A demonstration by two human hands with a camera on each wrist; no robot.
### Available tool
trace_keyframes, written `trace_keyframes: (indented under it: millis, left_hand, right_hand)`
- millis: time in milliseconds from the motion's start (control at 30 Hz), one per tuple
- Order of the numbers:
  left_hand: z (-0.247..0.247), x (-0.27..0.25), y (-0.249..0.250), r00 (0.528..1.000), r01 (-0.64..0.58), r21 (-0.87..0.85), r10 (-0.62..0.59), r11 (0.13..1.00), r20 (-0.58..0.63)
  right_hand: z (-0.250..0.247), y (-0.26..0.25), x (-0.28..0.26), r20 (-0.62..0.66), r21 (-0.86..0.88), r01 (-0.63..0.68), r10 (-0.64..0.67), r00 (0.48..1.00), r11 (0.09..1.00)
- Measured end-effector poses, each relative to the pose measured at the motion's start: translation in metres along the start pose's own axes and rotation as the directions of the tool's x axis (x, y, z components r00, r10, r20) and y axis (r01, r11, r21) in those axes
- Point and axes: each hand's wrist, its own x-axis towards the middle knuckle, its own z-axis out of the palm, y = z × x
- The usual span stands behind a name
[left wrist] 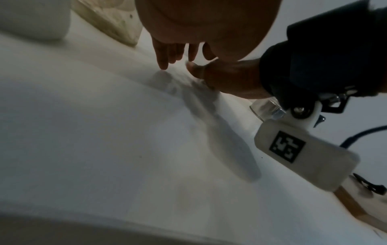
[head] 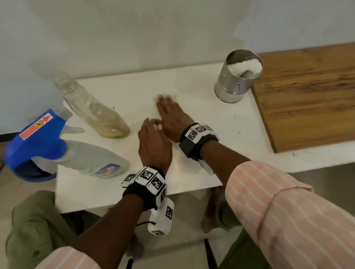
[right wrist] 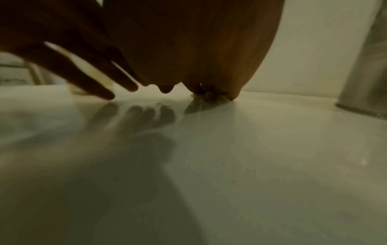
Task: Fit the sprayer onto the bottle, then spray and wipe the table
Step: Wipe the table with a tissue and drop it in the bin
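Hands (head: 169,121) flat on table (head: 206,107), perhaps tissue (right wrist: 209,97) beneath

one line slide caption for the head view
Right hand pressed flat on the white table, left hand beside it, blue-sprayer bottle standing aside.

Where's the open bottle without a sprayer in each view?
Head: open bottle left of centre on the white table, beyond the left hand.
Left wrist: its base at the top left.
Right wrist: a pale blurred sliver behind the fingers, uncertain.
Shared landmark: steel canister.
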Motion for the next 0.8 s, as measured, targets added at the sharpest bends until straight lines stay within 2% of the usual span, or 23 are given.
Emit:
trace_keyframes:
  millis: [67,100,167,200,300,433,467,500,567,600,633,700,800]
  left_hand:
    - [0.001,-0.005,-0.002,1.0,-0.012,0.006,0.012,1.0,0.001]
    - [0.001,-0.008,-0.002,1.0,-0.015,0.014,0.015,1.0,0.017]
    - [0.003,-0.015,0.001,0.997,-0.037,0.017,0.036,0.999,0.067]
    - [0.005,-0.019,0.003,0.995,-0.057,0.014,0.055,0.998,0.088]
    - [0.012,-0.028,0.01,0.984,-0.099,0.018,0.095,0.995,0.148]
    - [0.02,-0.039,0.016,0.965,-0.152,0.028,0.142,0.988,0.221]
    - [0.02,-0.04,0.018,0.961,-0.17,0.033,0.158,0.985,0.229]
    - [0.02,-0.04,0.019,0.957,-0.183,0.04,0.169,0.982,0.236]
    - [0.02,-0.041,0.02,0.951,-0.207,0.054,0.187,0.977,0.248]
    - [0.019,-0.042,0.021,0.948,-0.215,0.06,0.194,0.975,0.251]
    - [0.019,-0.041,0.022,0.947,-0.223,0.065,0.2,0.973,0.252]
    - [0.019,-0.042,0.022,0.947,-0.224,0.069,0.201,0.972,0.251]
    - [0.022,-0.044,0.023,0.945,-0.228,0.063,0.205,0.972,0.255]
  right_hand:
    - [0.003,0.004,-0.011,0.014,-0.096,0.059,-0.058,0.998,0.994]
    - [0.002,0.01,-0.018,0.007,-0.102,0.029,-0.028,1.0,0.994]
    - [0.0,0.027,-0.035,-0.038,-0.014,-0.137,0.136,0.99,0.991]
    - [0.001,0.037,-0.045,-0.077,0.043,-0.241,0.244,0.967,0.969]
    - [0.004,0.062,-0.072,-0.157,0.091,-0.502,0.51,0.846,0.86]
    - [0.003,0.071,-0.084,-0.132,0.181,-0.665,0.688,0.713,0.724]
    - [0.002,0.068,-0.083,-0.12,0.199,-0.667,0.693,0.711,0.718]
    - [0.002,0.064,-0.081,-0.11,0.202,-0.638,0.665,0.739,0.743]
    - [0.004,0.055,-0.077,-0.094,0.169,-0.503,0.522,0.848,0.848]
    - [0.006,0.053,-0.076,-0.082,0.137,-0.434,0.447,0.891,0.89]
    - [0.006,0.054,-0.076,-0.075,0.108,-0.398,0.406,0.911,0.911]
    - [0.005,0.065,-0.081,-0.088,0.093,-0.439,0.447,0.89,0.894]
    - [-0.001,0.087,-0.092,-0.109,0.138,-0.561,0.576,0.81,0.816]
